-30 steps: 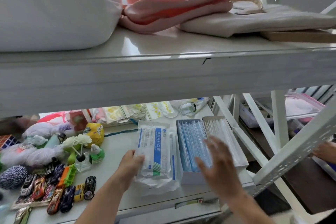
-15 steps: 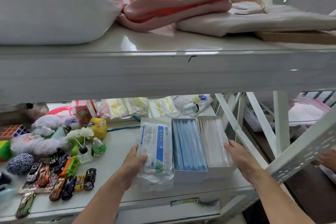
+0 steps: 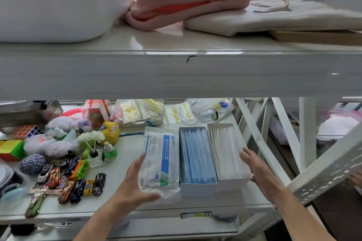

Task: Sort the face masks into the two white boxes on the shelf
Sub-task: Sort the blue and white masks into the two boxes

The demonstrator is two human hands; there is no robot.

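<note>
Two open white boxes stand side by side on the lower shelf. The left box point(image 3: 197, 189) holds blue face masks point(image 3: 196, 154) packed on edge. The right box point(image 3: 233, 182) holds white face masks point(image 3: 225, 148). A clear plastic pack of masks with blue print point(image 3: 161, 159) lies against the left box's side. My left hand point(image 3: 135, 186) holds the near left edge of that pack, fingers curled under it. My right hand point(image 3: 258, 168) rests with straight fingers against the right box's outer side.
Toy cars point(image 3: 68, 182), puzzle cubes point(image 3: 11, 149), yarn, a small diffuser bottle point(image 3: 95, 157) and a yellow pouch crowd the shelf's left. Zip bags and a glass jar point(image 3: 208, 115) lie behind the boxes. White diagonal braces point(image 3: 258, 143) stand right. The upper shelf point(image 3: 176, 72) carries folded bags.
My right hand has swung from over the blue masks to the right box's outer side. My left hand has slid down to the pack's near corner.
</note>
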